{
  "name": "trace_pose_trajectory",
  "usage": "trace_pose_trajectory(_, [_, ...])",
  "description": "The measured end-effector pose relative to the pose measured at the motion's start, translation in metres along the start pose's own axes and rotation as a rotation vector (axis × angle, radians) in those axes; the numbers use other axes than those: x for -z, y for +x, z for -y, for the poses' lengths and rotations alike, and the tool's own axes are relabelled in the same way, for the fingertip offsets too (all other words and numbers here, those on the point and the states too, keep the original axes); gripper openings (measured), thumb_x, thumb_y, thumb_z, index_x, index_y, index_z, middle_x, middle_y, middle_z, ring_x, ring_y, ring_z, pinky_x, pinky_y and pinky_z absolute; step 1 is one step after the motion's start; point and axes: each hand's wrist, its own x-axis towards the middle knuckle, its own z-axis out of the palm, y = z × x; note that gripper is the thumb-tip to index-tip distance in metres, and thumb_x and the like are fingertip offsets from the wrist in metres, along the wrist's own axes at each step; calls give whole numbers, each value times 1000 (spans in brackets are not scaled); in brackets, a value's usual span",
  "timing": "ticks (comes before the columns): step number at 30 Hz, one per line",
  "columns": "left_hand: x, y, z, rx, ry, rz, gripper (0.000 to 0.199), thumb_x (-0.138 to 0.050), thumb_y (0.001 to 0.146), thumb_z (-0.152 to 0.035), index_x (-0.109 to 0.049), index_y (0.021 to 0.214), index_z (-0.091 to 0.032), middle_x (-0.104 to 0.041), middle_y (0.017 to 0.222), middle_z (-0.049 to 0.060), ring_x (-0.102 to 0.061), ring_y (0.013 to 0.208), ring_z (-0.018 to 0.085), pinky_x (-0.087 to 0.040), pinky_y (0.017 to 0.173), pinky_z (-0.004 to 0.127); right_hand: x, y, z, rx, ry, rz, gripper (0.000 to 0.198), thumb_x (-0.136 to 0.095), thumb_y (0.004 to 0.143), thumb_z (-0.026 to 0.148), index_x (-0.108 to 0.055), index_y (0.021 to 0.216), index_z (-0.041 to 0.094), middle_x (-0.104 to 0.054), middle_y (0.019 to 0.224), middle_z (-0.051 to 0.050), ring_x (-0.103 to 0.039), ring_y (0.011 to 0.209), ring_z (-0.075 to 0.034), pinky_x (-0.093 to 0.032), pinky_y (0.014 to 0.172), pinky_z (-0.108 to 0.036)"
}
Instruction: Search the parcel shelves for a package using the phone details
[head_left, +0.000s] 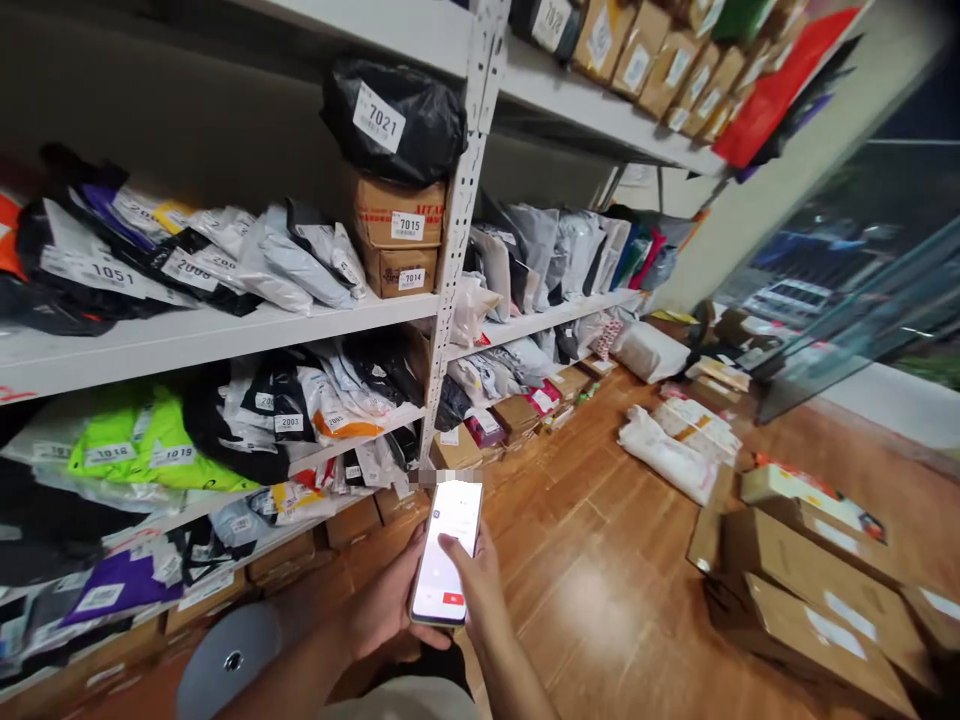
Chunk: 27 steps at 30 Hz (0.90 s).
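Phone (448, 552) sits low centre of the view, screen lit and facing up, tilted slightly right at the top. Left hand (386, 605) cradles it from the left and below, fingers wrapped round the left edge and back. Right hand (474, 585) is against the right edge, thumb laid across the lower part of the screen just above a small red button. Both hands grasp the phone; it is held in the air over the wooden floor (600, 560), not resting on anything.

White metal shelves (225, 335) stand to the left, packed with bagged parcels. Top of the phone lines up with the foot of the shelf upright (454, 250). Black bag labelled 7021 (394, 115) sits on two stacked cardboard boxes marked 7015 (397, 212) and 7014 (401, 270). A lime green parcel (142, 445) lies on the shelf below, far left.

Flat cardboard boxes (817, 590) lie on the floor to the right, well apart from the hands. White sacks (667, 455) lie further back. A round grey object (229, 660), possibly a stool seat, is just left of the left forearm.
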Motion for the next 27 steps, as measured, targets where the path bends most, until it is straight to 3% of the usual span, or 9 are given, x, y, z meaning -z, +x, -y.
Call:
trace_pose_trajectory(7, [-20,-36,0,6,146,-25,65,-21,90,-58,-35,139,-19,-63,113,16,-64,95,28,-57,65,39,5,-42,5,113,-16,45,38,-60,67,36,-59,103,22,-71,91,-1,-63,84,-24,-46,76,-34])
trace_pose_trajectory(12, [-30,-45,-6,42,106,3,60,-28,90,-48,-31,139,-13,-64,109,18,-64,88,26,-59,59,37,18,-61,27,163,-40,204,49,-56,61,25,-59,109,23,-70,107,-1,-59,104,-25,-42,90,-36])
trace_pose_trajectory(15, [-35,-43,-8,1,53,34,72,-44,82,-35,-10,145,-21,-62,111,15,-63,84,25,-59,55,39,26,-63,38,164,-63,282,53,-54,63,23,-55,116,24,-67,117,-1,-57,108,-25,-41,92,-38])
trace_pose_trajectory(19, [-42,-37,-7,-11,73,-23,81,-44,82,-25,9,144,-27,-63,106,13,-64,78,23,-59,52,36,32,-63,50,180,-96,327,58,-52,61,19,-52,119,26,-64,122,1,-53,114,-24,-37,97,-37])
trace_pose_trajectory(23, [-41,-31,-7,-19,52,13,85,-45,81,-27,15,142,-29,-63,107,14,-65,77,23,-59,52,36,32,-62,59,188,-118,373,62,-55,58,18,-52,119,28,-63,121,3,-52,113,-25,-38,94,-37])
trace_pose_trajectory(27, [-34,-30,-9,-29,-14,134,105,-53,61,-17,13,143,-28,-63,113,12,-66,80,23,-61,59,39,34,-60,61,177,-141,390,65,-55,57,19,-50,121,28,-62,121,2,-53,110,-26,-39,91,-39])
